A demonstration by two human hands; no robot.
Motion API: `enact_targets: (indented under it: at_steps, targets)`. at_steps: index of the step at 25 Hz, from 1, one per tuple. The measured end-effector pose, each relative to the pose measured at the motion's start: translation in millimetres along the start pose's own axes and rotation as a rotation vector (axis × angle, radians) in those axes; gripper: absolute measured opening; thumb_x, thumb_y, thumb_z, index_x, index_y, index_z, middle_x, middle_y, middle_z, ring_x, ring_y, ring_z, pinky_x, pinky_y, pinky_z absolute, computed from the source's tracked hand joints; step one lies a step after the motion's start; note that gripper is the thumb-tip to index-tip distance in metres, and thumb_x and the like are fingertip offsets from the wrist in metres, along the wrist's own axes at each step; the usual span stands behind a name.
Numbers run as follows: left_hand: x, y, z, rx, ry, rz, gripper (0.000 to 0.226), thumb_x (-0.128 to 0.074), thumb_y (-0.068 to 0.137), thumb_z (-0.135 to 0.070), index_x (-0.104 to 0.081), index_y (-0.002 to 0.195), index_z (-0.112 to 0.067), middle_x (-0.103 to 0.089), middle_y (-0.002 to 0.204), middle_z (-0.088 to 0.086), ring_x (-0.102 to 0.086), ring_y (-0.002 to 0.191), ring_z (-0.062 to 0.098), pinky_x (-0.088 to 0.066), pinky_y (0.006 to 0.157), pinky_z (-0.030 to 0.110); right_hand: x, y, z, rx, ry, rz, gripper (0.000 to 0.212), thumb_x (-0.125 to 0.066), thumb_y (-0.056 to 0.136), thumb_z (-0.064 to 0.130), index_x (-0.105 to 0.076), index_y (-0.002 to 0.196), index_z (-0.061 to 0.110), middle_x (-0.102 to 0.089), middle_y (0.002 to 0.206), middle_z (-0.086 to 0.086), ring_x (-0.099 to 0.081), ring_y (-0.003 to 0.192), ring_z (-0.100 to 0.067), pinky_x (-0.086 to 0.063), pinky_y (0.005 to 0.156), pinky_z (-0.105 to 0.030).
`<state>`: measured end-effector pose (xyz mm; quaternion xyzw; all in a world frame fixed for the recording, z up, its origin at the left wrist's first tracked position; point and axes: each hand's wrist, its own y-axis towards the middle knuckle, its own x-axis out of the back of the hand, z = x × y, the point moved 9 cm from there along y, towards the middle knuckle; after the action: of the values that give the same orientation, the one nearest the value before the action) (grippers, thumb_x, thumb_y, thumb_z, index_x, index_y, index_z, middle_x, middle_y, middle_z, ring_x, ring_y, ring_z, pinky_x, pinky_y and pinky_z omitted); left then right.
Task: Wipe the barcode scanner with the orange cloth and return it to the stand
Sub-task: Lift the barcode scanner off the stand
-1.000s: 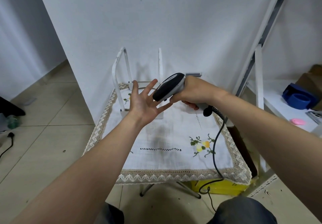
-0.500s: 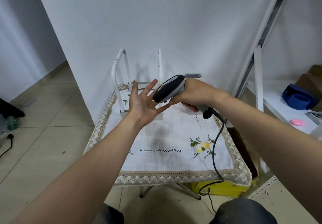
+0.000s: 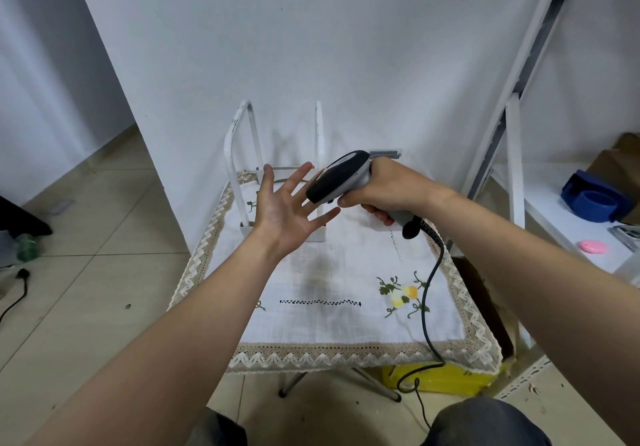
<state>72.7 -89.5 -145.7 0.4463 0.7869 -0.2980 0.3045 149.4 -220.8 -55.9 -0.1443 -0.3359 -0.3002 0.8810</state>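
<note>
My right hand (image 3: 388, 193) grips the handle of the grey and black barcode scanner (image 3: 337, 177), held in the air above the far part of the table. The scanner's dark head points left, toward my left palm. My left hand (image 3: 285, 208) is open, palm up, fingers spread, its fingertips under the scanner head. A black cable (image 3: 427, 293) runs from the handle down over the table's right side to the floor. Behind my hands stands a white metal stand (image 3: 239, 154) with two upright loops. No orange cloth is in view.
A small table carries a white embroidered cloth with a lace border (image 3: 346, 352). A yellow box (image 3: 440, 378) lies under it. A white shelf frame (image 3: 512, 154) stands at the right, with a blue object (image 3: 595, 199) and a pink item (image 3: 593, 246) on its shelf. A white wall is close behind.
The scanner and my right hand have dropped slightly and stayed over my left fingers. My left hand has hardly moved.
</note>
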Motion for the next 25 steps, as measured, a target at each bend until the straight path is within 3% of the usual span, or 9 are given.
enact_targets:
  at_steps: [3, 9, 11, 14, 17, 19, 23, 25]
  targets:
    - [-2, -2, -1, -0.002, -0.005, 0.008, 0.073, -0.041, 0.094, -0.074, -0.07, 0.131, -0.018, -0.072, 0.13, 0.012, -0.069, 0.12, 0.037, -0.05, 0.1, 0.067, 0, 1, -2, -0.003, 0.016, 0.0, 0.035, -0.079, 0.076, 0.024, -0.065, 0.084, -0.007, -0.054, 0.056, -0.009, -0.048, 0.043, -0.023, -0.044, 0.047, -0.032]
    - [-8, -5, 3, 0.017, -0.016, 0.066, 0.072, -0.043, 0.095, -0.072, -0.068, 0.133, -0.016, -0.071, 0.132, 0.013, -0.067, 0.122, 0.038, -0.048, 0.101, 0.068, 5, -1, -2, 0.0, 0.088, -0.012, 0.024, -0.079, 0.08, 0.022, -0.066, 0.079, 0.002, -0.053, 0.059, -0.01, -0.049, 0.045, -0.024, -0.044, 0.048, -0.033]
    - [-14, -7, 7, 0.044, -0.004, 0.109, 0.064, -0.046, 0.098, -0.063, -0.065, 0.136, -0.015, -0.07, 0.134, 0.013, -0.067, 0.123, 0.04, -0.047, 0.103, 0.067, 14, -1, -4, -0.009, 0.151, -0.043, 0.022, -0.079, 0.081, 0.021, -0.065, 0.077, 0.004, -0.053, 0.058, -0.009, -0.049, 0.048, -0.024, -0.044, 0.049, -0.033]
    - [-31, -7, 16, 0.08, 0.238, 0.157, 0.046, -0.053, 0.1, -0.041, -0.061, 0.137, -0.015, -0.07, 0.134, 0.009, -0.068, 0.122, 0.037, -0.049, 0.104, 0.062, 42, 2, -13, -0.041, 0.333, -0.177, 0.019, -0.074, 0.086, 0.021, -0.063, 0.081, 0.007, -0.056, 0.065, -0.01, -0.051, 0.05, -0.023, -0.048, 0.051, -0.033]
    - [-65, -10, 25, 0.048, 0.642, 0.228, 0.041, -0.059, 0.099, -0.046, -0.066, 0.13, -0.02, -0.075, 0.126, 0.001, -0.072, 0.115, 0.028, -0.057, 0.097, 0.054, 57, 12, -33, -0.122, 0.553, -0.219, 0.024, -0.068, 0.092, 0.024, -0.064, 0.107, 0.005, -0.059, 0.079, -0.011, -0.058, 0.059, -0.024, -0.058, 0.067, -0.044]
    - [-89, -9, 34, 0.0, 0.844, 0.255, 0.039, -0.065, 0.096, -0.048, -0.07, 0.126, -0.024, -0.077, 0.12, -0.003, -0.075, 0.11, 0.023, -0.06, 0.093, 0.049, 56, 18, -44, -0.171, 0.649, -0.2, 0.031, -0.063, 0.095, 0.021, -0.06, 0.121, 0.004, -0.056, 0.085, -0.012, -0.057, 0.067, -0.024, -0.054, 0.07, -0.04]
    - [-107, 13, 56, -0.047, 1.02, 0.205, 0.039, -0.076, 0.088, -0.045, -0.073, 0.117, -0.019, -0.081, 0.107, 0.001, -0.078, 0.099, 0.02, -0.061, 0.089, 0.042, 58, 23, -59, -0.185, 0.716, -0.276, 0.012, -0.056, 0.098, 0.012, -0.06, 0.104, 0.003, -0.051, 0.087, -0.014, -0.053, 0.085, -0.027, -0.046, 0.074, -0.04]
    - [-106, 26, 61, -0.047, 1.016, 0.184, 0.039, -0.077, 0.087, -0.044, -0.075, 0.111, -0.014, -0.081, 0.103, 0.006, -0.078, 0.096, 0.021, -0.062, 0.084, 0.04, 56, 30, -70, -0.216, 0.735, -0.296, 0.016, -0.059, 0.099, 0.011, -0.06, 0.107, -0.003, -0.054, 0.092, -0.017, -0.056, 0.088, -0.029, -0.05, 0.079, -0.043]
